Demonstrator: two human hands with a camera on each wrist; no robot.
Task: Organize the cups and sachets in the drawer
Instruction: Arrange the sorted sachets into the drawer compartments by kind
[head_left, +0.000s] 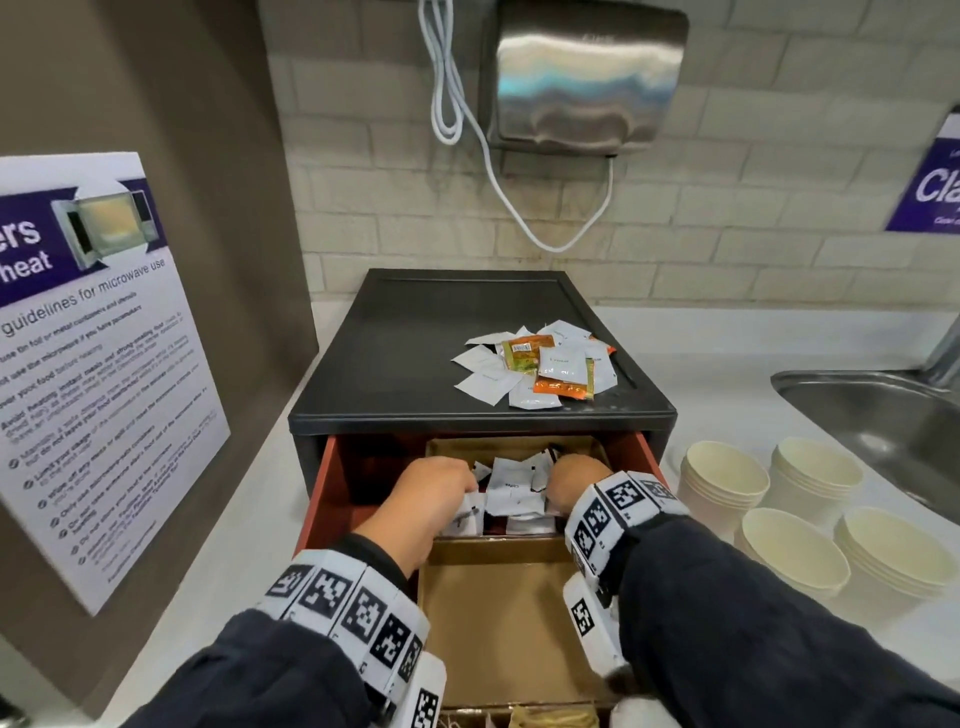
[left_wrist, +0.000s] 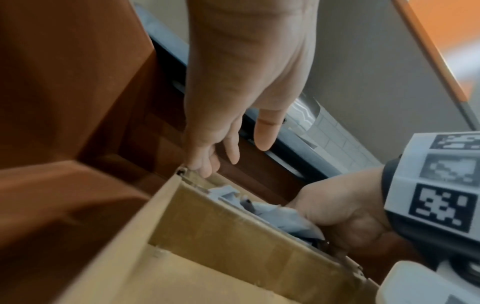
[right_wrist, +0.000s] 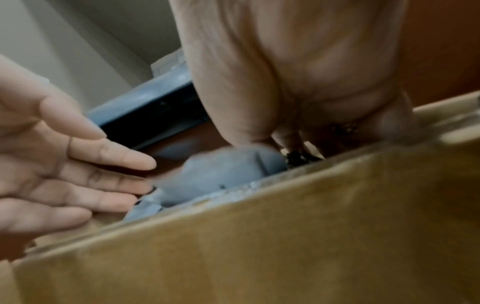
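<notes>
The red-brown drawer (head_left: 322, 499) is pulled open, with cardboard dividers (head_left: 498, 551) inside. Several white sachets (head_left: 514, 491) lie loose in the rear cardboard compartment. My left hand (head_left: 441, 488) reaches into that compartment from the left, its fingers (right_wrist: 116, 181) straight and touching the sachets (right_wrist: 221, 172). My right hand (head_left: 574, 483) is at the compartment's right side, fingers curled down into the sachets (left_wrist: 280, 216) and gripping some. A mixed pile of white and orange sachets (head_left: 540, 369) lies on top of the black drawer unit (head_left: 415, 364). The front compartment (head_left: 498, 623) holds nothing.
Stacks of cream paper cups (head_left: 724, 478) (head_left: 815, 473) (head_left: 795, 545) (head_left: 893, 551) stand on the white counter right of the drawer. A steel sink (head_left: 883, 415) is at far right. A poster panel (head_left: 93, 364) borders the left. A hand dryer (head_left: 587, 78) hangs above.
</notes>
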